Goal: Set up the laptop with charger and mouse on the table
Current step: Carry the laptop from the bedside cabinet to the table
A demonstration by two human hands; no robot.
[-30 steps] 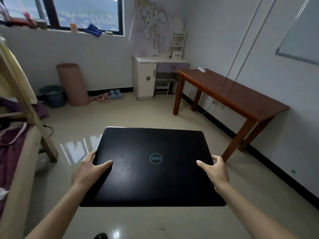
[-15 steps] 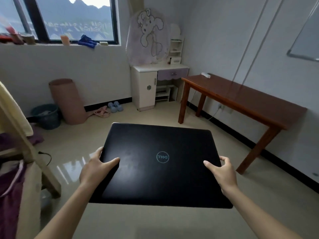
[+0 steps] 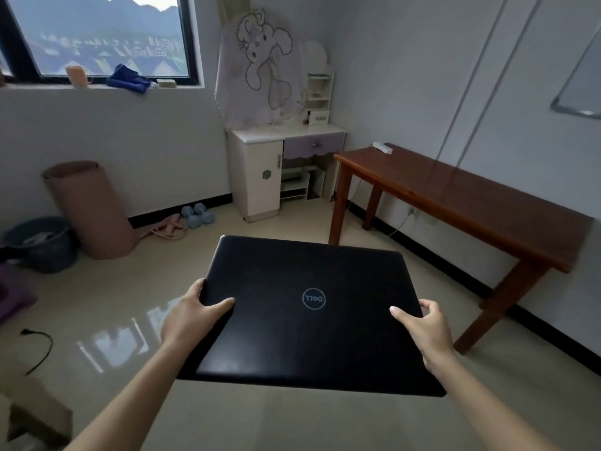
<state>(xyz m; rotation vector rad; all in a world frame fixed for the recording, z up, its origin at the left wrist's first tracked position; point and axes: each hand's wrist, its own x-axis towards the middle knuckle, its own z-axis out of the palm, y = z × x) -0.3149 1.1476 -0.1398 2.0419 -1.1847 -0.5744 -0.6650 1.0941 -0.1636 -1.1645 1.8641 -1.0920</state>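
A closed black laptop (image 3: 309,320) with a round logo on its lid is held flat in the air above the floor, in front of me. My left hand (image 3: 192,315) grips its left edge, thumb on the lid. My right hand (image 3: 426,330) grips its right edge the same way. The brown wooden table (image 3: 461,196) stands against the right wall, ahead and to the right of the laptop. A small white object (image 3: 382,147) lies on the table's far corner. No charger or mouse is visible.
A white and lilac dresser (image 3: 276,167) stands in the far corner beside the table. A rolled pink mat (image 3: 87,209), a dark bucket (image 3: 42,244) and blue dumbbells (image 3: 196,215) sit by the window wall. A black cable (image 3: 39,349) lies on the glossy floor at left.
I have walked forward with the laptop held in both hands; the table and dresser are nearer, and the bed frame at left has slipped out of view.
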